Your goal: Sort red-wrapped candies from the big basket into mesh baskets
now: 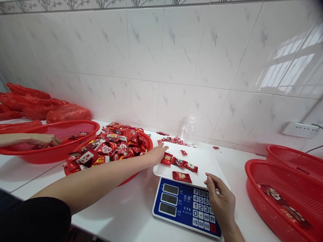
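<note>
Plainly, left hand [157,153] at tray edge [161,173], candies [180,163] near.

Bare forearms, bare hands, black short sleeve [35,218] on left arm

The scale's white tray [202,161] carries four red packets [181,176] in its left and middle part; its right and rear areas are bare. The left hand [157,153] rests at the tray's left rear corner, its forearm crossing over the heaped red basket [145,137]. The right hand [220,198] sits at the tray's front edge, above the keypad [200,206]. Between the scale and the right-side basket [254,181] a strip of bare tabletop [237,168] is open. Loose packets [174,139] lie behind the tray against the wall. A co-worker's hand [44,139] occupies the far-left basket [75,126].
</note>
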`<state>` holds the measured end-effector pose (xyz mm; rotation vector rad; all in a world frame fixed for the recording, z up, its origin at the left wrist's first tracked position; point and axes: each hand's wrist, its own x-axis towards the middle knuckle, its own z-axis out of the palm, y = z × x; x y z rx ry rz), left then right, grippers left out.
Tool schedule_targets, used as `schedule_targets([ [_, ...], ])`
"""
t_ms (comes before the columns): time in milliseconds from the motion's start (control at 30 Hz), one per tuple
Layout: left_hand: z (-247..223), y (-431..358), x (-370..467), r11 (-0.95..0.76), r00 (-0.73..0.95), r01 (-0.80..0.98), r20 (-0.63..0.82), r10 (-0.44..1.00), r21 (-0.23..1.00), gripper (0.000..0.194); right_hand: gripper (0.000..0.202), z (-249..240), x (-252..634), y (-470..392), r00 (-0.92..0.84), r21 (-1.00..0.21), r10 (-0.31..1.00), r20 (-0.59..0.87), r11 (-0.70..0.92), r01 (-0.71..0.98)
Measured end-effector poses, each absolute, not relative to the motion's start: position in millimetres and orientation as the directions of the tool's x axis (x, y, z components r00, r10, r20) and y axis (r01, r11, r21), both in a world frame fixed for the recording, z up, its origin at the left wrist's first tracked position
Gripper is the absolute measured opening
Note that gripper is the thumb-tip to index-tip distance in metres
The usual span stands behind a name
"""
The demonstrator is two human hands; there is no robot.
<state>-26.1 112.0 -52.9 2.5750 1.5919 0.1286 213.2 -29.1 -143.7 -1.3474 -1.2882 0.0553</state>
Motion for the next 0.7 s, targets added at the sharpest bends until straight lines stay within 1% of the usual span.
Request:
schedule_targets([
  [133, -57.7, 112.6, -25.4, -0.453, 0.454, 0.888, 0.003, 0.891, 0.077, 0.057, 0.029, -144.6, 213.7, -28.4, 0.386, -0.717, 0.667, 0.637, 0.329, 0.614],
  [233, -56.4, 111.0, -23.6, -0.445, 0.445, 0.896, 0.003, 0.896, -0.013, 0.061, 0.028, -144.9, 214.4, -28.4, 0.378, -0.712, 0.666, 0.643, 0.338, 0.616],
  [300, -51.5, 109.3, -22.3, -0.448, 0.450, 0.892, 0.024, 0.893, -0.064, 0.063, 0.027, -144.6, 214.5, -28.8, 0.379, -0.712, 0.666, 0.643, 0.337, 0.616],
  [400, -41.8, 106.6, -19.7, -0.520, 0.526, 0.851, 0.088, 0.846, -0.078, 0.065, 0.028, -143.6, 214.0, -29.3, 0.387, -0.714, 0.662, 0.642, 0.331, 0.617],
  [467, -36.9, 103.8, -16.6, -0.603, 0.603, 0.797, 0.112, 0.790, -0.032, 0.063, 0.028, -143.2, 213.7, -29.2, 0.389, -0.713, 0.661, 0.641, 0.327, 0.620],
  [567, -35.9, 96.9, -9.5, -0.684, 0.681, 0.717, 0.078, 0.728, 0.133, 0.052, 0.027, -143.2, 213.5, -28.5, 0.382, -0.710, 0.664, 0.643, 0.328, 0.624],
  [600, -37.5, 94.1, -7.1, -0.678, 0.683, 0.712, 0.043, 0.729, 0.182, 0.053, 0.027, -143.3, 213.4, -28.4, 0.383, -0.710, 0.662, 0.644, 0.330, 0.622],
  [633, -39.7, 91.4, -4.9, -0.657, 0.673, 0.722, -0.001, 0.739, 0.218, 0.061, 0.026, -143.5, 213.3, -28.3, 0.384, -0.710, 0.661, 0.644, 0.331, 0.622],
  [700, -45.4, 86.5, -1.4, -0.601, 0.635, 0.762, -0.096, 0.766, 0.242, 0.081, 0.026, -143.7, 213.0, -28.3, 0.385, -0.708, 0.658, 0.648, 0.333, 0.622],
])
